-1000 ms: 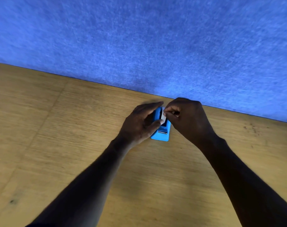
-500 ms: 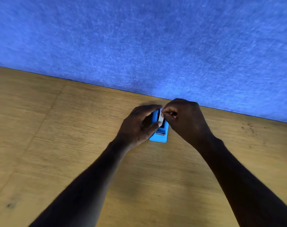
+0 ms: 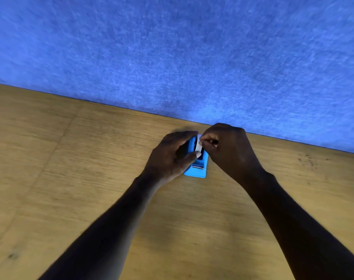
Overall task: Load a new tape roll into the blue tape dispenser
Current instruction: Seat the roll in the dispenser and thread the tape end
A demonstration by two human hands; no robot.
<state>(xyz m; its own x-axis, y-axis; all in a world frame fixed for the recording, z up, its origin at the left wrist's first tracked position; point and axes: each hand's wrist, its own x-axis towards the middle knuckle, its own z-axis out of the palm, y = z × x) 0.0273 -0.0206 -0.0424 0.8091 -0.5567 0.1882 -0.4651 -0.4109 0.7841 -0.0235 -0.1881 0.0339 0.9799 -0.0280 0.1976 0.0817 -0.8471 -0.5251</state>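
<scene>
The blue tape dispenser (image 3: 198, 170) stands on the wooden table (image 3: 91, 168), close to the blue wall, with its metal cutter end toward me. My left hand (image 3: 172, 156) wraps around its left side, thumb on the top. A white tape roll (image 3: 198, 146) sits edge-up in the dispenser's dark slot. My right hand (image 3: 226, 148) pinches the roll's top edge between thumb and fingertips. The hands hide the dispenser's far end.
A blue felt wall (image 3: 172, 57) rises right behind the dispenser. Dark specks mark the table at the right (image 3: 307, 160). Bare wood stretches to the left and toward me.
The view and both hands have drifted slightly. My right hand has shifted the white roll a little within the slot; the left hand keeps its hold on the dispenser.
</scene>
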